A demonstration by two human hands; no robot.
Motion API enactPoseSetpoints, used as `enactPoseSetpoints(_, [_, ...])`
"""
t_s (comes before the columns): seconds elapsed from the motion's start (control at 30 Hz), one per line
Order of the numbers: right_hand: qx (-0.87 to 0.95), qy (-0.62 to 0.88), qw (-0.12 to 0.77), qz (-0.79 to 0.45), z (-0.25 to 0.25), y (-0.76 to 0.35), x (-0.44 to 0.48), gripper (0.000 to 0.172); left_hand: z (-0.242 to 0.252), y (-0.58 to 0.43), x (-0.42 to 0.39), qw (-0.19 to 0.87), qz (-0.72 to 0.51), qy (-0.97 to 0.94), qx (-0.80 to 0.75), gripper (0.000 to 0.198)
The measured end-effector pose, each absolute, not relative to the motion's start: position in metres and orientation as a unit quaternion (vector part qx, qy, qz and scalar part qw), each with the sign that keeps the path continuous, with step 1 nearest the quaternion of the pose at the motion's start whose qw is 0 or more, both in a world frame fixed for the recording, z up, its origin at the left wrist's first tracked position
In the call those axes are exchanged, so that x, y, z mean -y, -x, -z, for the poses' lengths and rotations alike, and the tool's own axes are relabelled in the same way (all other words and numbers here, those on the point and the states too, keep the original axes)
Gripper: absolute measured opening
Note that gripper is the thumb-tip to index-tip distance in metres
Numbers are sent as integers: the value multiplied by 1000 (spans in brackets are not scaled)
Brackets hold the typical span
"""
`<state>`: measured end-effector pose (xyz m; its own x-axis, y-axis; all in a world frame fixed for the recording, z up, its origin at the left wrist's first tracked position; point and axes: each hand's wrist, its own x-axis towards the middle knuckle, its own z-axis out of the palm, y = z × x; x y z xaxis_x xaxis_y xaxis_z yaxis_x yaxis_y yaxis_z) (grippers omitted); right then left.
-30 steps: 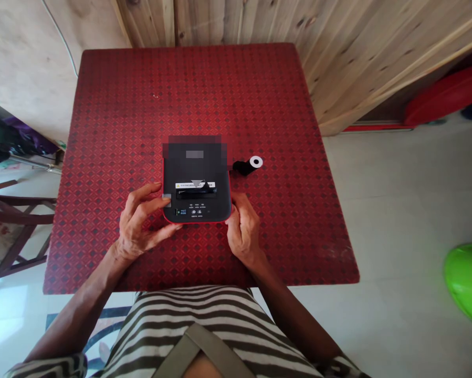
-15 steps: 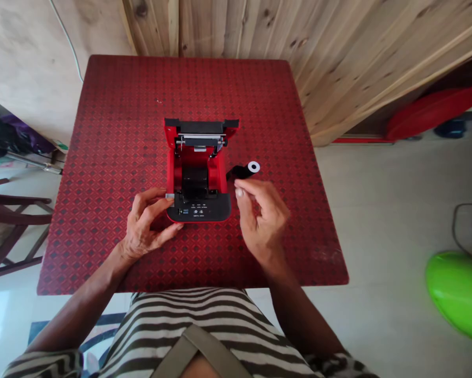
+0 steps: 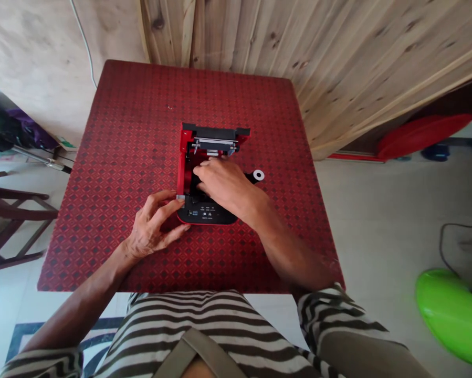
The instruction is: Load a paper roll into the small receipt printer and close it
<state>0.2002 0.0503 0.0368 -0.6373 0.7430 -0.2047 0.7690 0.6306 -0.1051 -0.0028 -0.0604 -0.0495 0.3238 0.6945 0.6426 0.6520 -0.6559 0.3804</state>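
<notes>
A red and black label printer (image 3: 208, 214) stands on the table with its lid (image 3: 215, 132) raised. My left hand (image 3: 151, 223) grips the printer's front left corner, fingers on the side and thumb low at the front. My right hand (image 3: 226, 184) reaches into the printer's inner bay, its fingers bent. It covers most of the bay, so whatever the fingertips hold is hidden. Just right of the printer, partly behind my right hand, lies a black roll with a white ring-shaped end (image 3: 258, 175).
The red patterned table (image 3: 141, 131) stands against a plank wall (image 3: 251, 37). A wooden chair (image 3: 13, 226) is at the left. On the floor to the right sits a bright green rounded object (image 3: 452, 315).
My right hand has moved left from beside the printer into its bay. My left hand keeps its hold on the corner. The whole view has shifted slightly.
</notes>
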Motion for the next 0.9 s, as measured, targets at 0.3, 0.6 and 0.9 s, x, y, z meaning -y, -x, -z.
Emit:
enactPoseSetpoints(0.3, [-886,-419,-185,76,-60,-237,-11,8,50,3,60,24,-407,-812,-417,61])
enactPoseSetpoints(0.6, [-739,-417,-298,437,-57,-324,75,42,50,3,58,27,-421,-810,-407,64])
enactPoseSetpoints(0.9, [-695,-487,-328,415,37,-300,102,38,50,2,55,9,-428,-806,-409,64])
